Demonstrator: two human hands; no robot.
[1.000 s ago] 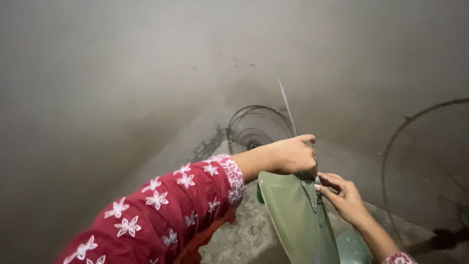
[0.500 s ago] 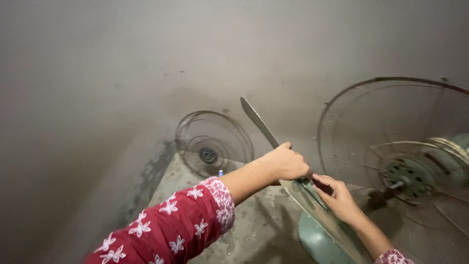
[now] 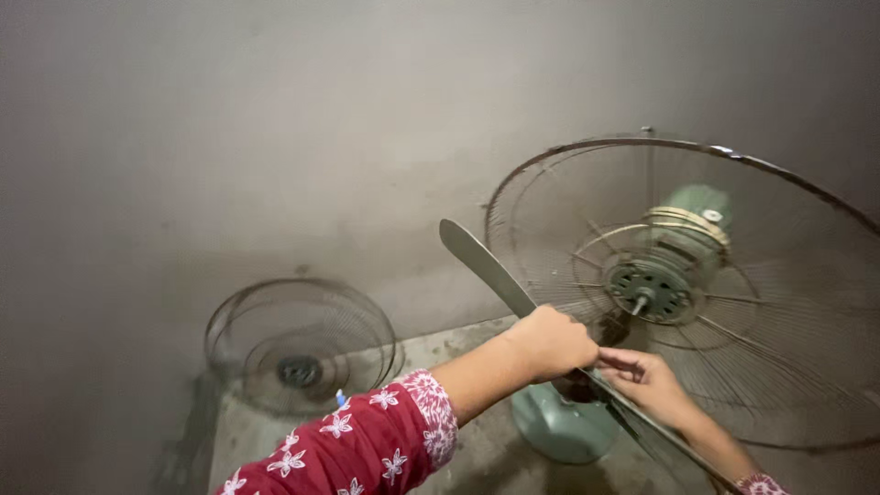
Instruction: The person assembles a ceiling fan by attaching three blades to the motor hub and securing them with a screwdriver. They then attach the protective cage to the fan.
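Now the blade set (image 3: pixel 486 266) has swung toward the fan guard (image 3: pixel 678 284); both my left hand (image 3: pixel 553 341) and right hand (image 3: pixel 647 378) grip it, and its tip may snag the wires.

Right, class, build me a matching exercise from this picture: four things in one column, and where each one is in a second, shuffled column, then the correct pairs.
Things:
1. fan blade assembly
2. front fan guard
3. fan motor
4. fan base

Places:
A. leaning against the grey wall at lower left
B. round and green, on the floor below the hands
C. held by the left hand and right hand
D. behind the rear wire guard, shaft end pointing out

Pairs: 1-C, 2-A, 3-D, 4-B
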